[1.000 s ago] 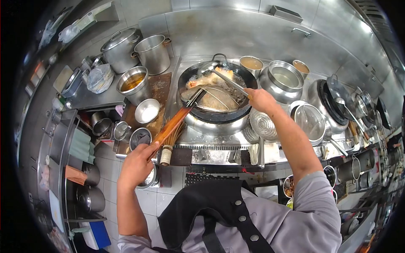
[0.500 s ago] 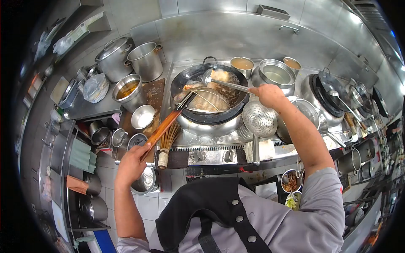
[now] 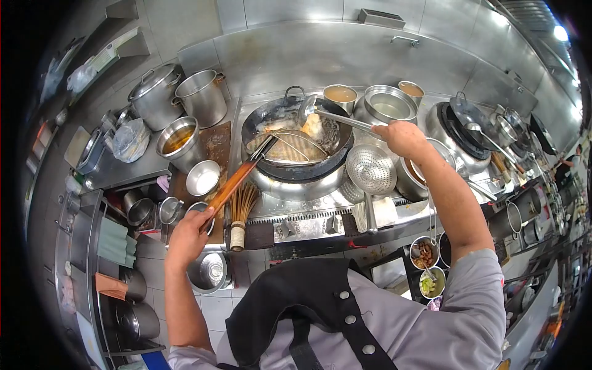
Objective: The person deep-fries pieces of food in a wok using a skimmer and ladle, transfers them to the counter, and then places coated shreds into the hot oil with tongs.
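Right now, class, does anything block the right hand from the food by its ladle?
Nothing visible: the right hand holds a ladle over the wok, beside that food. The mesh strainer lies nearer, off that line.

Before you stands the round black metal wok (image 3: 253,119); the rounded silver mesh strainer (image 3: 296,147) spans its near half. To the wok's left stands the cylindrical silver steel pot (image 3: 190,161); to its right lies the round silver perforated-metal skimmer (image 3: 371,168).
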The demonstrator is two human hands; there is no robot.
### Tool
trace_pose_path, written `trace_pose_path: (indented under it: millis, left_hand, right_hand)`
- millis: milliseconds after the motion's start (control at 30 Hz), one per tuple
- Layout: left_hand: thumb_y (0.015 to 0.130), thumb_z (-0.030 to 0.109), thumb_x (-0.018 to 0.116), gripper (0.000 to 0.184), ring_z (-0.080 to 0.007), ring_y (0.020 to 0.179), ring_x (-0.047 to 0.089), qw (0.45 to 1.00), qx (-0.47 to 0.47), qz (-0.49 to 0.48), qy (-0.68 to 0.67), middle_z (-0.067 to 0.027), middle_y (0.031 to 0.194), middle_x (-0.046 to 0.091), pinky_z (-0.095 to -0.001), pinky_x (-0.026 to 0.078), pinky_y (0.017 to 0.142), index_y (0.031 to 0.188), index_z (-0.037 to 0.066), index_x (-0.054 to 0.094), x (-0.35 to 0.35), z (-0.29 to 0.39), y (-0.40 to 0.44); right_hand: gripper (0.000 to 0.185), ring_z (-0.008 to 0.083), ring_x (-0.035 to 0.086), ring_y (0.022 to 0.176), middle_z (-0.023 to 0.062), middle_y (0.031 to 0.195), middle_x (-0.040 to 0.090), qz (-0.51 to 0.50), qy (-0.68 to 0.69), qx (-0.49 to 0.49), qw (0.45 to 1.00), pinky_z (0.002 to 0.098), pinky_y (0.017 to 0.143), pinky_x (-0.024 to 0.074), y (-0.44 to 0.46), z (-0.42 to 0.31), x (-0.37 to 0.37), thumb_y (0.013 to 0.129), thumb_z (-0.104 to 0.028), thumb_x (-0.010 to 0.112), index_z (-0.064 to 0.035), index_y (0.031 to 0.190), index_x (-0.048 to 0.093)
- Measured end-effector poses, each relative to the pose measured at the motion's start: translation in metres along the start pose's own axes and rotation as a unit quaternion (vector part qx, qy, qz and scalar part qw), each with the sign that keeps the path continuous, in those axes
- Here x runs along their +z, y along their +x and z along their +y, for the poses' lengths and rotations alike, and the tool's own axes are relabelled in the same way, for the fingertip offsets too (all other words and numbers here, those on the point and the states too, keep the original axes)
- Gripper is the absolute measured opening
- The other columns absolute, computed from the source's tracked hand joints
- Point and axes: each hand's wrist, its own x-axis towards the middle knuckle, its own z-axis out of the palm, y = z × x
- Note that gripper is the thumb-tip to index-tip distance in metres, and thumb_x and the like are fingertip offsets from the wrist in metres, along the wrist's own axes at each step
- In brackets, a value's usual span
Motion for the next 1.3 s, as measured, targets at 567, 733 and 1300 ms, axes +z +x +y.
trace_pose_path:
  millis: [567,733,1300]
  left_hand:
    - [0.078,-0.003,0.059,0.049,-0.0380,0.097,0.063,1.000,0.014,0.009,-0.013,-0.0150,0.107,0.064,-0.0452,0.050,0.082,0.125,0.009,0.065,0.015,-0.001,-0.003]
    - [0.077,-0.001,0.061,0.048,-0.0379,0.093,0.063,0.999,0.012,-0.007,-0.030,-0.0153,0.103,0.064,-0.0449,0.051,0.080,0.125,0.009,0.065,0.010,0.024,-0.009]
    - [0.074,-0.001,0.060,0.051,-0.0384,0.095,0.062,0.999,-0.018,-0.017,-0.022,-0.0157,0.103,0.064,-0.0453,0.050,0.082,0.125,0.007,0.064,-0.006,0.055,-0.014]
  right_hand:
    - [0.051,0.0378,0.068,0.097,0.0200,0.104,0.071,0.074,0.215,0.048,0.973,0.0459,0.088,0.0531,-0.018,0.010,0.033,0.079,-0.008,0.064,-0.0148,0.130,0.063]
    - [0.056,0.0203,0.063,0.066,0.0124,0.088,0.068,0.014,0.420,0.027,0.907,0.0354,0.061,0.0519,0.012,-0.022,0.035,0.083,-0.008,0.065,-0.0097,0.138,0.056]
    - [0.053,0.0146,0.058,0.056,0.0072,0.077,0.061,-0.206,0.566,0.015,0.798,0.0307,0.047,0.0482,0.063,-0.047,0.014,0.088,-0.007,0.061,-0.0021,0.140,0.049]
